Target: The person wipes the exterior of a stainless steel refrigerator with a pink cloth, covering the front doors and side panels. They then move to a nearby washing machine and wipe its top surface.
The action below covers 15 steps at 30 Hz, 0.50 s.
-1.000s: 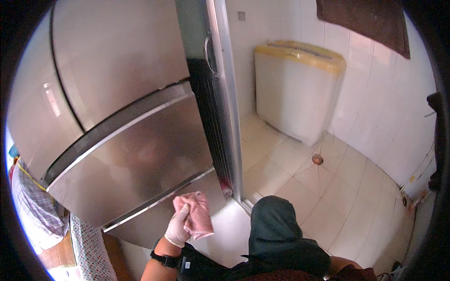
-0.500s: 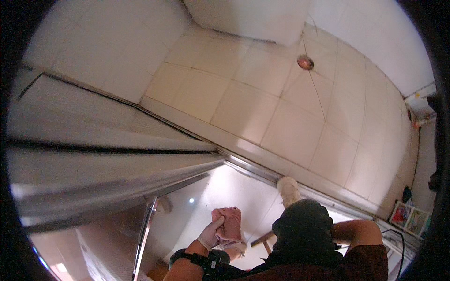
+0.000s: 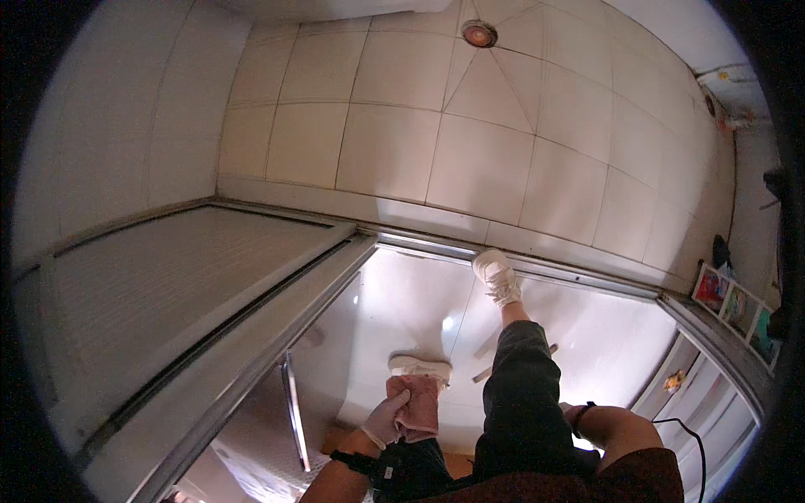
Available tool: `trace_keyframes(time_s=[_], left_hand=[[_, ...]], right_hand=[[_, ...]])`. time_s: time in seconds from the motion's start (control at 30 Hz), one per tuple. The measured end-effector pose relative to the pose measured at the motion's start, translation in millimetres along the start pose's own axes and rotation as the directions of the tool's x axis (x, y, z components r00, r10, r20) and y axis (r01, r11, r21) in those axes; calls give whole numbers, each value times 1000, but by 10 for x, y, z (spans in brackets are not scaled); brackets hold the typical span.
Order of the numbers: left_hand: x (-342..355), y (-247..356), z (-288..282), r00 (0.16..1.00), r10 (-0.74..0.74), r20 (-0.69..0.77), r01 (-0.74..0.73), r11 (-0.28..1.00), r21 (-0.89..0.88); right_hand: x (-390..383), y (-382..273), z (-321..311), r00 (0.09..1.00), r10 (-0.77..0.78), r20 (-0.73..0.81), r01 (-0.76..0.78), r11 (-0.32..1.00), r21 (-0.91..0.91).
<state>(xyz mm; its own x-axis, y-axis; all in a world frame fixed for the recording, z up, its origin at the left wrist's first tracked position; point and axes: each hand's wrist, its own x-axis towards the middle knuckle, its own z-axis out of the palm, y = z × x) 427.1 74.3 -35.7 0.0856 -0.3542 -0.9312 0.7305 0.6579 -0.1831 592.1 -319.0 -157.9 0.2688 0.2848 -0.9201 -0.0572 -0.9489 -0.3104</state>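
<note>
My left hand, in a pale thin glove, is closed on a folded pink cloth with the thumb lying over its front. The cloth hangs above my left thigh, just in front of a white shoe. My right hand is by my right thigh, partly covered by the leg and wrist, and its fingers are hidden. My right leg reaches forward, and its white shoe is at the metal door track.
A glass sliding door with a metal frame stands on the left. Beyond the track lies a tiled floor with a round drain. A small rack holding packets is at the right, and a black cable hangs nearby.
The view has tilted and turned, so the drain and floor sit higher in the picture. My right leg is now stretched out and the left shoe shows. The pink cloth stays in my left hand.
</note>
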Motion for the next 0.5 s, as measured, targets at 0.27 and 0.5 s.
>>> trace_keyframes(time_s=[0.27,0.5], left_hand=[[-756,446,816,947,-80,310,84,996,-1],[-1120,1144,2386,956,142,-255,96,672,734]], right_hand=[[-1406,357,-174,992,125,18,-126,964,235],[-2603,810,-734,936,300,186,-352,818,456]])
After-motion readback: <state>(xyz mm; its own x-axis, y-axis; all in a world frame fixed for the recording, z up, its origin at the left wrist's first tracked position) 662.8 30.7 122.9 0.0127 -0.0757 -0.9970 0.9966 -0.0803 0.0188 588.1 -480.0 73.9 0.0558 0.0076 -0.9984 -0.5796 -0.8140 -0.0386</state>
